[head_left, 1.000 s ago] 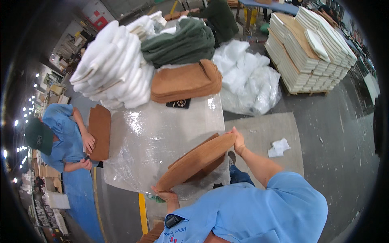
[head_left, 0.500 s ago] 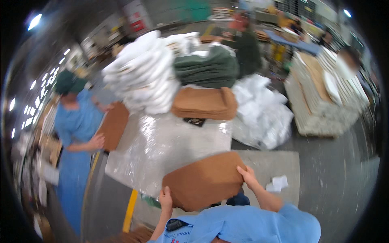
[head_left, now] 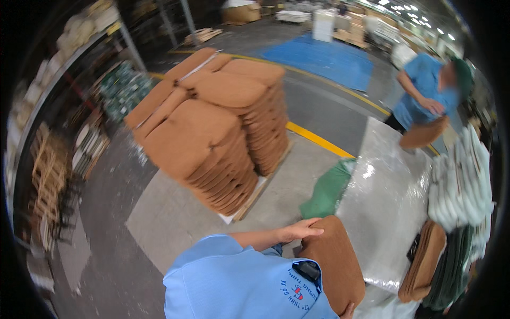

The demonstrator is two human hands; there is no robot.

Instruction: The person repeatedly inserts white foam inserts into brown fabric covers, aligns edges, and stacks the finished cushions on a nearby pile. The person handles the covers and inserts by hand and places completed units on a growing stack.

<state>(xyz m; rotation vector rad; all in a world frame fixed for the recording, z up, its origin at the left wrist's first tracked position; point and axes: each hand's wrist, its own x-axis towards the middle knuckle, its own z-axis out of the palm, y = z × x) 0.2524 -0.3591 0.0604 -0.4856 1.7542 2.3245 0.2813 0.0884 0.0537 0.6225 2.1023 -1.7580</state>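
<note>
A brown fabric-covered cushion (head_left: pixel 337 266) is held between my two hands, close against the front of my blue shirt. My left hand (head_left: pixel 304 229) grips its upper left corner, the fingers closed over the edge. At the opposite, lower end my right hand (head_left: pixel 348 311) holds the rim; only a few fingers show at the picture's edge. Beyond the cushion lies a table (head_left: pixel 380 207) covered in clear plastic. Ahead of me, tall stacks of like brown cushions (head_left: pixel 194 133) stand on a pallet (head_left: pixel 255 199).
A co-worker (head_left: pixel 430 90) in blue handles another brown cushion (head_left: pixel 423 133) at the table's far end. White cushions (head_left: pixel 459 181), brown cushions (head_left: pixel 423 260) and green ones (head_left: pixel 449 268) are piled at right. A green bag (head_left: pixel 326 189) sits beside the table. Shelving (head_left: pixel 64 69) lines the left.
My view and body have turned left, bringing the stacked pallet into sight and the table to the right. The cushion has stayed in both hands and come round with me.
</note>
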